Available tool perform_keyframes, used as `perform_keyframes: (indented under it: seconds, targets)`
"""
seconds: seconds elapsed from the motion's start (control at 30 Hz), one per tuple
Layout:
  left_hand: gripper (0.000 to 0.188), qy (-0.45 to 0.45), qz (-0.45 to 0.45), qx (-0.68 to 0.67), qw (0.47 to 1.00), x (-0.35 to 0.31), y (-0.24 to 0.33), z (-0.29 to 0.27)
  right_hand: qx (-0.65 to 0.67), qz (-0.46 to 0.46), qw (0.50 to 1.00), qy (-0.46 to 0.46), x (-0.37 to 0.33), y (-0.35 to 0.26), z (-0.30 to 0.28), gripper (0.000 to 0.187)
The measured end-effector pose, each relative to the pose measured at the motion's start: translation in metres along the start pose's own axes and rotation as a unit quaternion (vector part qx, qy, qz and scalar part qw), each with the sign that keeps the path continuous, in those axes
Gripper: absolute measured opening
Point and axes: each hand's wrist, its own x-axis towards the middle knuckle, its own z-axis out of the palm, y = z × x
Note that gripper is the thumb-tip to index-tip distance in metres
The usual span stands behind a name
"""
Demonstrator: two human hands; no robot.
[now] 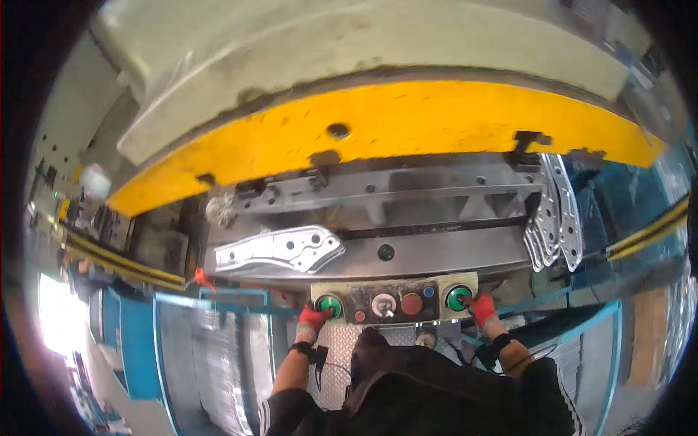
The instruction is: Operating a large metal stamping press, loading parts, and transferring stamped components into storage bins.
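Note:
Both my hands wear red gloves with dark fingertips. My left hand (311,320) is closed at the left end of the control box (469,280), its dark fingertips on a green push button (329,306). At the other end, my right hand (481,309) is closed against a second green push button (457,298). Whether the buttons are pressed down I cannot tell. Behind the box, a stamped metal part (273,247) with holes lies on the left of the press bed (443,251). Several similar stamped parts (554,218) lie overlapping at the bed's right end.
A yellow press beam (407,116) spans above the bed. The box also carries a red button (411,304) and a key switch (384,305). Blue-framed racks (158,341) flank me, with wrapped stacks (218,363) at left. Yellow-black bars (647,229) stand at the sides.

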Motion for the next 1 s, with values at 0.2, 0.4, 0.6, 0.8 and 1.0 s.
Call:
perform_keyframes:
  seconds: [0.2, 0.4, 0.6, 0.8, 1.0]
  targets:
    - [0.087, 0.100, 0.037, 0.105, 0.989, 0.015, -0.033, 0.002, -0.153, -0.022, 0.987, 0.036, 0.030, 0.066, 0.017, 0.047]
    - [0.075, 0.005, 0.044, -0.067, 0.997, 0.005, 0.020, 0.016, -0.223, -0.045, 0.973, 0.040, 0.012, 0.033, -0.001, 0.065]
    - [0.079, 0.063, 0.045, 0.055, 0.996, -0.008, 0.039, 0.023, -0.165, -0.335, 0.926, -0.048, -0.018, -0.252, 0.037, 0.087]
    - [0.099, 0.006, 0.026, 0.200, 0.979, -0.035, 0.044, -0.010, -0.356, -0.527, 0.753, -0.171, -0.022, -0.443, 0.215, 0.103]
    - [0.102, 0.028, 0.153, 0.329, 0.932, -0.057, 0.101, -0.056, -0.486, -0.503, 0.699, -0.146, 0.009, -0.461, 0.308, 0.096]
